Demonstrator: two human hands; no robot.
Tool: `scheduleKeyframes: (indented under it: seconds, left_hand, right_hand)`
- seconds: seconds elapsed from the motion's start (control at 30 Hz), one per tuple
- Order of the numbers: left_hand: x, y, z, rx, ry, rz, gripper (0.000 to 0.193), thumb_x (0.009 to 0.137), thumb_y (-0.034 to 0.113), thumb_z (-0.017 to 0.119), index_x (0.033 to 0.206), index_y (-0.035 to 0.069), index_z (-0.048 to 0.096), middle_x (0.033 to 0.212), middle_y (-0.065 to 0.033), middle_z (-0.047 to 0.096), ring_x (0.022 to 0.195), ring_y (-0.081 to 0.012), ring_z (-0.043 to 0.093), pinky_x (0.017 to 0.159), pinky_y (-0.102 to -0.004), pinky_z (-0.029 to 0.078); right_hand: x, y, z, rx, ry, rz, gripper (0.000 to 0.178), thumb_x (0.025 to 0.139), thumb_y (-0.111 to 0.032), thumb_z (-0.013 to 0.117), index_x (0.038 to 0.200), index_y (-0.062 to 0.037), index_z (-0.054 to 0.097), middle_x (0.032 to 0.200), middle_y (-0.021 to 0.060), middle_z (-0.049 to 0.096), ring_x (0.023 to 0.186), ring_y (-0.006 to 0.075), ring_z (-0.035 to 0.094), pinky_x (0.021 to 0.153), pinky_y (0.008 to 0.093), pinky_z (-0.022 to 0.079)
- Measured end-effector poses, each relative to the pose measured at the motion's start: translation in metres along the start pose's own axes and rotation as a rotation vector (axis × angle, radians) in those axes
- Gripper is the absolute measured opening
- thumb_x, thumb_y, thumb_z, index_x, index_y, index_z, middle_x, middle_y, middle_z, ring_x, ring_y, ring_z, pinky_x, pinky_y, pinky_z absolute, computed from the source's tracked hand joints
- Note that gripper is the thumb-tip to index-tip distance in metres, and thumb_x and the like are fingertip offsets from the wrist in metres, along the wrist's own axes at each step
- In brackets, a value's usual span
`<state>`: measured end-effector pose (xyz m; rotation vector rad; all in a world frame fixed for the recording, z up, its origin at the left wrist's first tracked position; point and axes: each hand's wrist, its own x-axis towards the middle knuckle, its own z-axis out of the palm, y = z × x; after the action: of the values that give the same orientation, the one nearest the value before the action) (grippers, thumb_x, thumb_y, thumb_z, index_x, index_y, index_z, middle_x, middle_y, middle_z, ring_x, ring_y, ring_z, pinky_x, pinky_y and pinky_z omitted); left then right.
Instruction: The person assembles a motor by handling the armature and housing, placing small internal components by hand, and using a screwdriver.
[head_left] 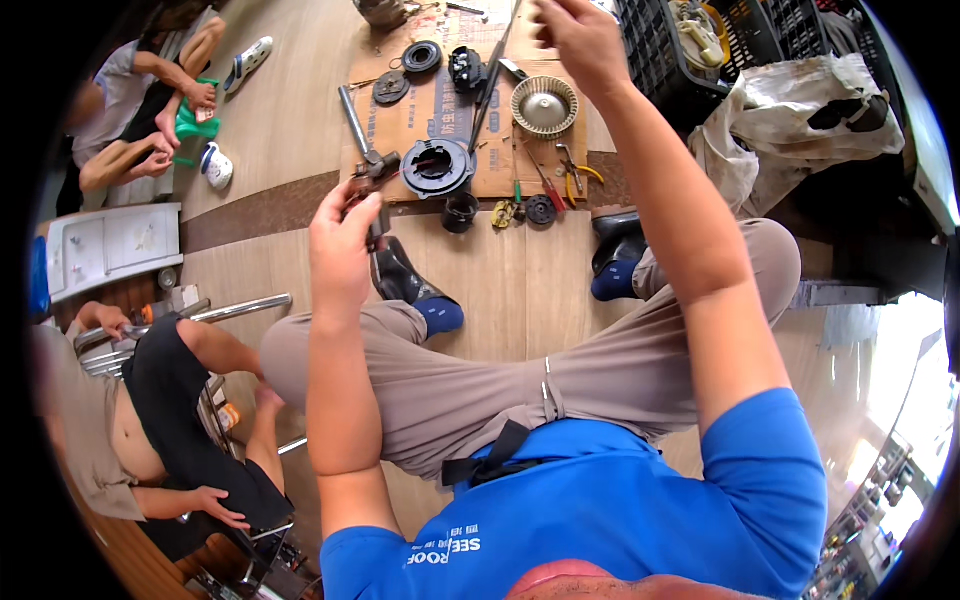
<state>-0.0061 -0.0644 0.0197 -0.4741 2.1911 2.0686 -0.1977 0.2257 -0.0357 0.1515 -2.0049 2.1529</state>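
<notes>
My left hand (pixel 345 235) is closed around a small dark metal part (pixel 377 222), its kind unclear. Just beyond it, a hammer (pixel 356 122) with a metal handle lies on the cardboard (pixel 430 110), beside a round black motor flange (pixel 437 167). At the top edge my right hand (pixel 585 45) is raised past the far side of the cardboard. Its fingers are blurred, so I cannot tell whether they hold anything. Near them a long dark rod (pixel 490 90) slants down over the cardboard. Below that hand sits a pale finned blower wheel (pixel 544 106).
Pliers (pixel 578 175), screwdrivers (pixel 551 185) and a black cup-shaped part (pixel 460 212) lie at the cardboard's near edge. Black crates (pixel 680 50) and a stained cloth (pixel 780 120) stand right. Two people sit left, near a white drawer unit (pixel 115 248). My boots (pixel 400 272) flank the work area.
</notes>
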Motion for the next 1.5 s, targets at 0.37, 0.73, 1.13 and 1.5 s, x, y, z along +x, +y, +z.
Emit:
scheduleKeyframes:
  seconds: [0.37,0.73,1.13,1.5]
  left_hand:
    - [0.0,0.008,-0.007,-0.361,0.047,0.014,0.032,0.098,0.017,0.051,0.126,0.0,0.052,0.108,-0.016,0.063,0.091,-0.022,0.063,0.062,-0.0283,0.049]
    - [0.003,0.002,-0.003,-0.4,-0.05,-0.083,0.035,0.1,0.021,0.048,0.127,0.0,0.051,0.108,-0.0163,0.064,0.088,-0.0227,0.064,0.059,-0.0292,0.05]
    - [-0.01,0.005,-0.013,-0.674,-0.291,-0.162,0.046,0.1,0.03,0.041,0.132,-0.003,0.047,0.108,-0.0213,0.062,0.088,-0.028,0.063,0.053,-0.0275,0.051]
    - [-0.015,0.027,-0.002,-0.921,-0.49,-0.088,0.045,0.096,0.027,0.038,0.128,-0.003,0.048,0.104,-0.0212,0.063,0.081,-0.0286,0.064,0.048,-0.029,0.049]
  right_hand:
    - [-0.144,0.241,-0.118,-1.3,-0.335,0.677,0.023,0.086,-0.016,0.054,0.098,-0.0051,0.07,0.108,0.0196,0.067,0.104,0.0352,0.063,0.091,0.0449,0.051]
    - [-0.146,0.255,-0.107,-1.295,-0.452,0.616,0.021,0.089,-0.011,0.05,0.1,0.0,0.065,0.108,0.0238,0.066,0.102,0.0388,0.065,0.088,0.0482,0.052]
    - [-0.023,0.168,-0.12,-0.704,0.617,-0.089,0.016,0.089,-0.011,0.055,0.102,-0.0031,0.056,0.094,0.0223,0.064,0.088,0.037,0.064,0.078,0.0424,0.051]
    - [0.02,-0.162,-0.131,-0.658,0.692,-0.755,0.017,0.091,0.001,0.057,0.106,-0.0017,0.067,0.094,0.0096,0.068,0.077,0.0096,0.064,0.065,0.0192,0.055]
